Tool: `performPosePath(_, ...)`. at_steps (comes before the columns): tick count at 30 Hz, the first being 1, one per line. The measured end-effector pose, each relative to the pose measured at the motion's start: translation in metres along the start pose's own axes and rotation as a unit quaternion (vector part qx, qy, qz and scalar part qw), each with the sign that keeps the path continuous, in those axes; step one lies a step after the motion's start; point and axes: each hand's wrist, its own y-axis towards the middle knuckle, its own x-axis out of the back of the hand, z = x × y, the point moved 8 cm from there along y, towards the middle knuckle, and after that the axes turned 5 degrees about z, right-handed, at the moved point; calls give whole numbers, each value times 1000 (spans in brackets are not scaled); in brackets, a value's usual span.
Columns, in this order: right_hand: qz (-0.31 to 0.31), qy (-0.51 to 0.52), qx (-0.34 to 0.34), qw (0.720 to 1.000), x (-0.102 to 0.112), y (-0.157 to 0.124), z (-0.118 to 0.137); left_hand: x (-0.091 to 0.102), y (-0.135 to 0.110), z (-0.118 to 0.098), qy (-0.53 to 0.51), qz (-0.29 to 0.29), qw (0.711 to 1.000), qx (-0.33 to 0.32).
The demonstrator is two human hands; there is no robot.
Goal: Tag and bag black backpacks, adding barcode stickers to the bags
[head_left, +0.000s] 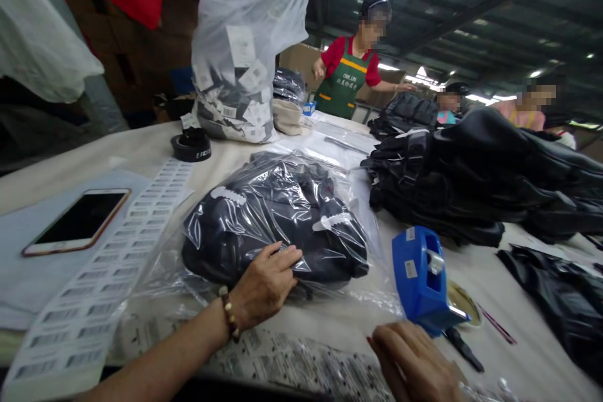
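Note:
A black bag (pixel 277 226), wrapped in clear plastic, lies on the table in front of me. My left hand (pixel 266 282) rests on its near side with fingers stretched out flat over the plastic; a beaded bracelet is on the wrist. At the lower right, my right hand (pixel 414 361) is apart from the bag, its fingers bent and pointing left. Its palm side and most fingertips are hidden, so I cannot see whether it holds anything. Nearest to it stands a blue tape dispenser (pixel 419 276), with a small black tool (pixel 464 350) beside it.
Left of the bag are barcode label sheets (pixel 108 270) and a phone (pixel 78 220). Behind stand a rolled black belt (pixel 191 146) and a plastic sack of labels (pixel 240 75). Black bags (pixel 447 176) pile up at right. A co-worker in a green apron (pixel 343 85) stands across the table.

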Motion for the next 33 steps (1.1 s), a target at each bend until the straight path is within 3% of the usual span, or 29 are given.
performPosePath(3, 30, -64, 57, 996, -19, 48, 30, -1, 0, 0, 0, 1, 1000, 5)
performPosePath(7, 31, -135, 63, 988, -35, 80, 31, 1, 1, 0, 1, -11, 1000, 7)
performPosePath(16, -28, -215, -85, 973, -27, 94, -1, -1, -1, 1, 3, 0, 1000, 2)
performPosePath(20, -66, -252, -95, 961, -12, 94, -18, -3, -1, 1, 4, 5, 1000, 2)
performPosePath(23, -104, -223, -92, 965, -1, 82, -24, -3, -3, 2, -1, 3, 1000, 4)
performPosePath(26, -168, -117, -60, 977, 1, 62, -11, -6, -5, 4, -5, 5, 1000, 4)
performPosePath(28, -187, -56, -4, 981, -11, 52, 12, -7, -5, 4, -5, 0, 1000, 3)
performPosePath(33, -172, -102, 132, 971, -60, 48, 63, 1, -2, -2, 22, 21, 1000, 0)
